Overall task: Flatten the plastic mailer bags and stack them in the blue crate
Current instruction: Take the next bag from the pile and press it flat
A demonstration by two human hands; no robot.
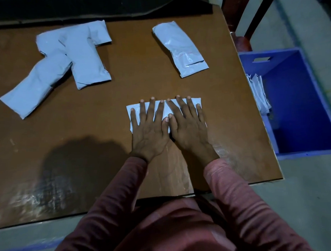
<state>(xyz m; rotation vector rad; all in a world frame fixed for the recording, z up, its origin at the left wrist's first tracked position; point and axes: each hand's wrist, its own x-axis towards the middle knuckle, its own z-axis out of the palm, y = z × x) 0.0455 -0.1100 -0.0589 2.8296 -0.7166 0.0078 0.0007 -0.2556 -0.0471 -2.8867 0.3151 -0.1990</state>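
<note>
Pressing one mailer bag (194,102) onto the worktop (122,85), left hand (149,133) and right hand (189,128) keep fingers (152,107) straight, gripping nothing; flat bags (259,92) sit in the blue crate (301,111), several puffy bags (179,48) remain.

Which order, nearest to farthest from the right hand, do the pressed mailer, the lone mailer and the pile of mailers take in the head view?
1. Pressed mailer: directly under the right hand, which lies flat on it.
2. Lone mailer: farther back on the table, ahead of the hand.
3. Pile of mailers: back left, across the table.
</note>
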